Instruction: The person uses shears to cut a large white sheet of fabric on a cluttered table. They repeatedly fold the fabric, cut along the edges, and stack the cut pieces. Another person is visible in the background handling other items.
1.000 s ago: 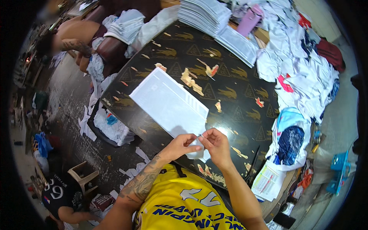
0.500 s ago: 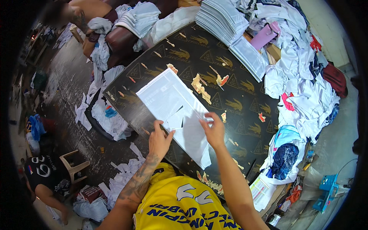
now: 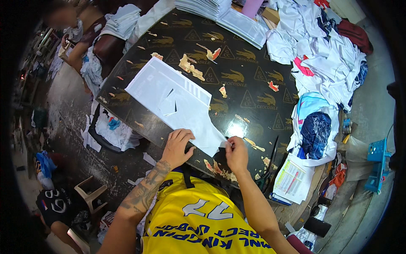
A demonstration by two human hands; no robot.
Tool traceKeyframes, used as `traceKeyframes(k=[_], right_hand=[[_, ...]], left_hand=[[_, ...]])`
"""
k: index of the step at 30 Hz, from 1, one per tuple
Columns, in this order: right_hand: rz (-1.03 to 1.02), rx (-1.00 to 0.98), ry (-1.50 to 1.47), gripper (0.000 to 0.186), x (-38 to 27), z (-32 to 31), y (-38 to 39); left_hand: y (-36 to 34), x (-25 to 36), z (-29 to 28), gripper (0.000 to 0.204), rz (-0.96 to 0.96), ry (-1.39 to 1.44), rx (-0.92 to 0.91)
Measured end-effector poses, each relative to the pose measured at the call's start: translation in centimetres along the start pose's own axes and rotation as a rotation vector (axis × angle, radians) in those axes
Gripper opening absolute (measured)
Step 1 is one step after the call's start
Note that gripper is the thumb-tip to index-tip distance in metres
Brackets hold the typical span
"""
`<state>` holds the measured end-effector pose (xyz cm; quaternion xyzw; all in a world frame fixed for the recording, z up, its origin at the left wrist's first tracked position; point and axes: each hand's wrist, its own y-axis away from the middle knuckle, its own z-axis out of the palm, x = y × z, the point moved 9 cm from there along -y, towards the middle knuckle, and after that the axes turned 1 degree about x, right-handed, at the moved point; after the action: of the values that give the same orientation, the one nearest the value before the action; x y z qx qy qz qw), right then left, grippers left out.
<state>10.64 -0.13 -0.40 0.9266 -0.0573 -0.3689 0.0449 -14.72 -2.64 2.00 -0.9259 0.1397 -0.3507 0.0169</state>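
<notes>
**Dark table (image 3: 264,133) with a white piece (image 3: 158,89) laid across its near side**

Gold animal figures and triangles cover the black tabletop in the head view, and its surface is chipped in ragged pale and reddish patches. On it the white piece lies slantwise, broad and flat at its far end and narrowing to an angular tip toward the wearer. Thin dark gaps show near its middle. Whether it is cloth or paper, I cannot tell.

At the tip's right edge, the right hand (image 3: 237,154) pinches a corner between thumb and bent fingers. The left hand (image 3: 177,147) grips nothing visible; its fingers are spread and slightly curled by the piece's lower left edge, and contact there is hard to make out. Below the hands is the wearer's yellow jersey (image 3: 196,218).

Beyond the piece, a stack of white folded sheets (image 3: 203,7) stands at the far edge, with a flat white packet (image 3: 243,27) beside it. Heaped white cloth (image 3: 325,63) runs along the right side, down to a dark blue bundle (image 3: 316,129). Nearer are printed papers (image 3: 292,182) and a slender dark tool (image 3: 273,154). Left of the table, a person in a black shirt (image 3: 63,207) is near a pale plastic stool (image 3: 91,194).
</notes>
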Motion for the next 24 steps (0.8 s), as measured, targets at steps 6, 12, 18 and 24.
traceKeyframes(k=[6,12,18,24], right_hand=[[-0.172,0.103,0.24,0.03,-2.7,-0.8,0.0],[0.074,-0.425,-0.429,0.012,-10.6,-1.7,-4.8],[-0.612,-0.501,0.138,0.033,-28.6,8.5,-12.7],[-0.459,-0.291,-0.104,0.044,-25.2,9.4,-14.6]], left_hand=[[-2.0,1.5,1.2,0.036,0.148,-0.198,-0.015],[-0.4,2.1,-3.9,0.019,-0.122,0.335,0.149],[3.3,-9.5,-9.7,0.019,-0.787,0.571,0.549],[3.6,-10.4,-12.3,0.048,-0.55,0.041,0.663]])
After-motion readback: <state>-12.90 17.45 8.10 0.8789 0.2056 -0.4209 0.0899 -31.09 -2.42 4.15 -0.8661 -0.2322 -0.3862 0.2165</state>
